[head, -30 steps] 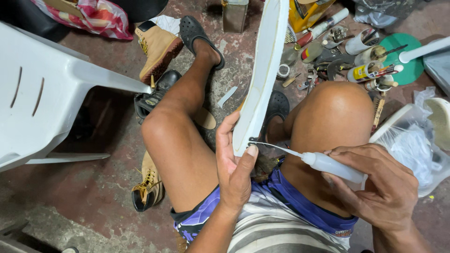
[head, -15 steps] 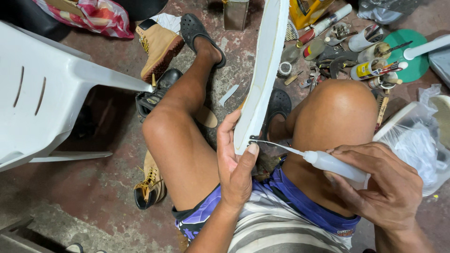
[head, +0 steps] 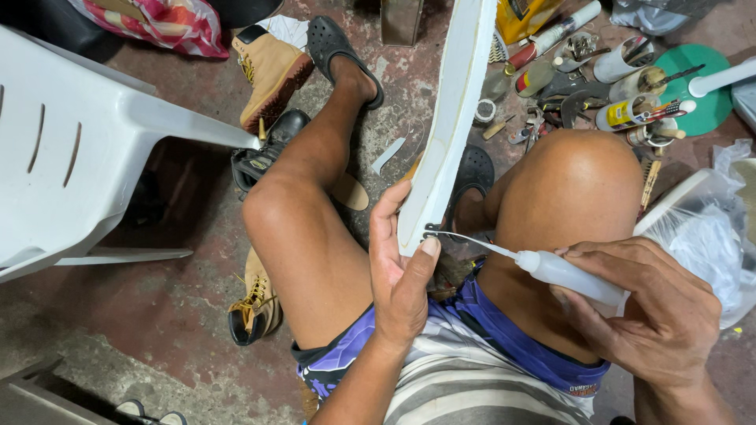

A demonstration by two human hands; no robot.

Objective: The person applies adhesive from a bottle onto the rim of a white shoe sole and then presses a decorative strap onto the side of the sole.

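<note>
A long white shoe sole (head: 450,118) stands on edge between my knees, reaching up past the top of the view. My left hand (head: 402,267) grips its near end, thumb pressed on the edge. My right hand (head: 657,315) holds a small white squeeze bottle (head: 567,274) whose thin needle nozzle touches the sole's near end right beside my left thumb. I sit with bare legs, in blue shorts and a striped shirt.
A white plastic chair (head: 71,149) stands at the left. Tan boots (head: 272,67) and a black shoe (head: 264,153) lie on the red floor. Tools, tubes and a green lid (head: 697,90) crowd the upper right. A white bowl lined with plastic (head: 709,236) sits at the right.
The needle tip has stayed at the sole's near end. My hands and the sole have barely shifted.
</note>
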